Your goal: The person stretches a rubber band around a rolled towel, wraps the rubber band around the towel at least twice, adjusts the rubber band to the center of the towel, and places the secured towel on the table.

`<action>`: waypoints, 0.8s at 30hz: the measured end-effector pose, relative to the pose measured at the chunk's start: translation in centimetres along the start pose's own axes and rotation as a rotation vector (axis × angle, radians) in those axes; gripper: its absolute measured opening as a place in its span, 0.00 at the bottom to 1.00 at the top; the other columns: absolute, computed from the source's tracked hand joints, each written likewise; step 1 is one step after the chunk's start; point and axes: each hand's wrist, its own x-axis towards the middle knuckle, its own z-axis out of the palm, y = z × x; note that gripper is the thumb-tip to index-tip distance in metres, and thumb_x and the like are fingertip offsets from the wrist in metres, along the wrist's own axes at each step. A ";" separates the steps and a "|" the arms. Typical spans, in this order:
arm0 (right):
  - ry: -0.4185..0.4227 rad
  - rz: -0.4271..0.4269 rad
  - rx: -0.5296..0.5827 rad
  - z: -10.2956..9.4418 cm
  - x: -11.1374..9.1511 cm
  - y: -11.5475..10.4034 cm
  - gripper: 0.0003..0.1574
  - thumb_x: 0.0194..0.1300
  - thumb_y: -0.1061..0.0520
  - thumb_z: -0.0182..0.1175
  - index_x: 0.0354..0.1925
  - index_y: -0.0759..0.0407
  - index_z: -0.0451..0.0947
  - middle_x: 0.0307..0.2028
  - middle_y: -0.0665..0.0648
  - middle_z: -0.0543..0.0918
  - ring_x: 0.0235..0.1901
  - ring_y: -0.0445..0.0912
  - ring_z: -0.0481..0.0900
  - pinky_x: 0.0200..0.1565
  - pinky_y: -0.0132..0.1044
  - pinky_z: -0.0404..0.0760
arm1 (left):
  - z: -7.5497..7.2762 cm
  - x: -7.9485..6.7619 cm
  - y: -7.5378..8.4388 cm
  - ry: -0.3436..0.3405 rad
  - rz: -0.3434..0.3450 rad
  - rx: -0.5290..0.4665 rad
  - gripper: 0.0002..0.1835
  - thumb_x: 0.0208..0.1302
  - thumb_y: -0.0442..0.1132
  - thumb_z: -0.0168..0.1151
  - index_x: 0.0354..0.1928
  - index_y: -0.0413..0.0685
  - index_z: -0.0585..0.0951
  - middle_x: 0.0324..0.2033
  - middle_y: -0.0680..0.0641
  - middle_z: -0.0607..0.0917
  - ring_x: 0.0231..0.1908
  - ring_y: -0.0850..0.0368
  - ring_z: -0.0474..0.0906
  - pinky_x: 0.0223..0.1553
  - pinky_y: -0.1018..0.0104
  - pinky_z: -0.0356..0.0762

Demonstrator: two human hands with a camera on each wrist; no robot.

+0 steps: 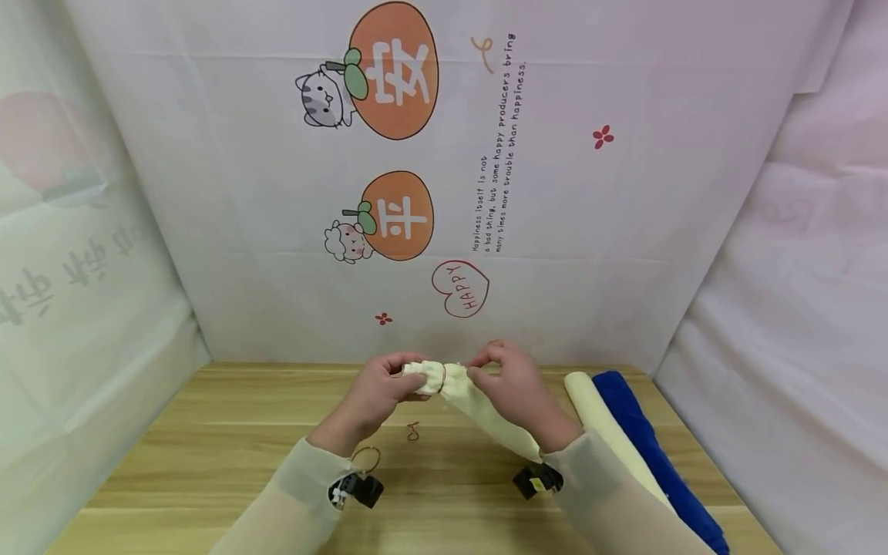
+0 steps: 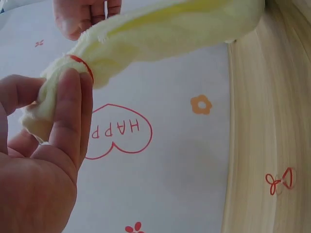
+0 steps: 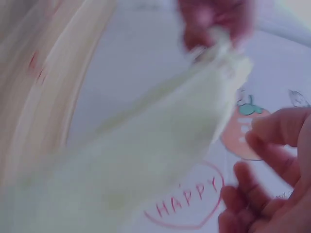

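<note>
A pale yellow towel (image 1: 486, 412) is bunched at one end, with a thin red rubber band (image 2: 83, 64) around the gathered part. My left hand (image 1: 371, 391) pinches that bunched end between thumb and fingers, just beside the band. From there the towel hangs down to the right, its lower part passing behind my right forearm. My right hand (image 1: 515, 385) is near the towel on the other side of the band. In the right wrist view its fingers (image 3: 279, 131) are loosely bent, apart from the blurred towel and holding nothing.
On the wooden table (image 1: 229, 462) at the right lie a rolled cream towel (image 1: 613, 435) and a blue towel (image 1: 652, 455), side by side. A twisted red band (image 1: 413, 432) and a looped band (image 1: 366, 459) appear below my hands. A printed white cloth (image 1: 590, 231) hangs behind.
</note>
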 end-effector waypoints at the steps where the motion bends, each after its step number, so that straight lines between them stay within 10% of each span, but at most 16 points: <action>1: 0.016 0.033 0.034 0.0 -0.1 -0.3 0.03 0.63 0.56 0.67 0.33 0.53 0.86 0.44 0.51 0.80 0.49 0.52 0.76 0.51 0.51 0.75 | 0.1 -0.1 0.0 0.008 -0.007 -0.008 0.15 0.65 0.28 0.63 0.53 0.33 0.81 0.45 0.37 0.81 0.41 0.46 0.83 0.44 0.54 0.83; 17: -0.050 0.269 0.345 1.3 0.2 -1.8 0.08 0.65 0.59 0.66 0.29 0.60 0.87 0.61 0.59 0.76 0.66 0.60 0.64 0.60 0.56 0.70 | 0.9 -0.7 0.5 0.023 -0.013 -0.085 0.18 0.65 0.26 0.62 0.57 0.30 0.79 0.48 0.35 0.80 0.44 0.47 0.82 0.46 0.55 0.82; 24: -0.037 0.036 0.025 0.7 0.3 -1.6 0.03 0.62 0.56 0.69 0.30 0.48 0.87 0.65 0.57 0.72 0.67 0.60 0.59 0.62 0.61 0.62 | 0.7 -0.6 0.8 -0.011 -0.032 -0.108 0.19 0.66 0.26 0.62 0.58 0.29 0.78 0.49 0.35 0.79 0.45 0.47 0.81 0.47 0.54 0.82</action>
